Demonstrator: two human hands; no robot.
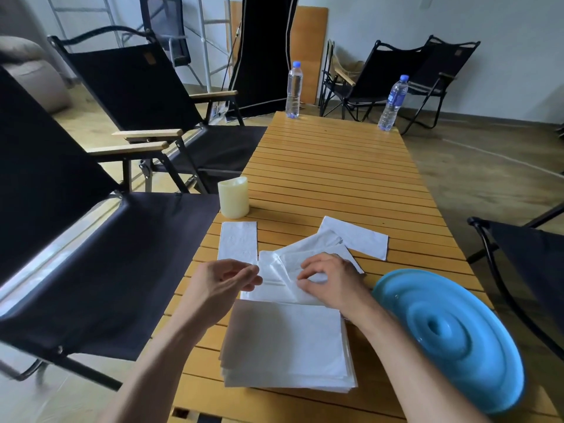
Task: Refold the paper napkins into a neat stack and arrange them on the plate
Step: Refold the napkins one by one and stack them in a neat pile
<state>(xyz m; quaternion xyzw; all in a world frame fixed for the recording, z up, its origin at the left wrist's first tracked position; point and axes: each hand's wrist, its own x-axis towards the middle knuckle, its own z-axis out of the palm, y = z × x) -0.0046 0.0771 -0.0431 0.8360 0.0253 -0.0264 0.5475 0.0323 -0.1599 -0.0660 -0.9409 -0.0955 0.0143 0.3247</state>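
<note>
Slatted wood worktop [335,166]. Mid-frame we pinch a loose napkin [274,270] with the right hand [329,282]; left hand [225,282] curls at its edge, grip unclear. Napkin stack [283,346] sits lower centre, plate [451,340] lower right, nothing on it. Risk: thin ply tears or folds skewed if we pull unevenly.

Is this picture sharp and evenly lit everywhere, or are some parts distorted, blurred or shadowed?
Head view: wide-angle distortion stretches the blue plate and tilts the right bottle; the left chair smears near the frame edge; a soft shadow greys the far-left corner of the napkin stack; the middle of the table is sharp.
</note>
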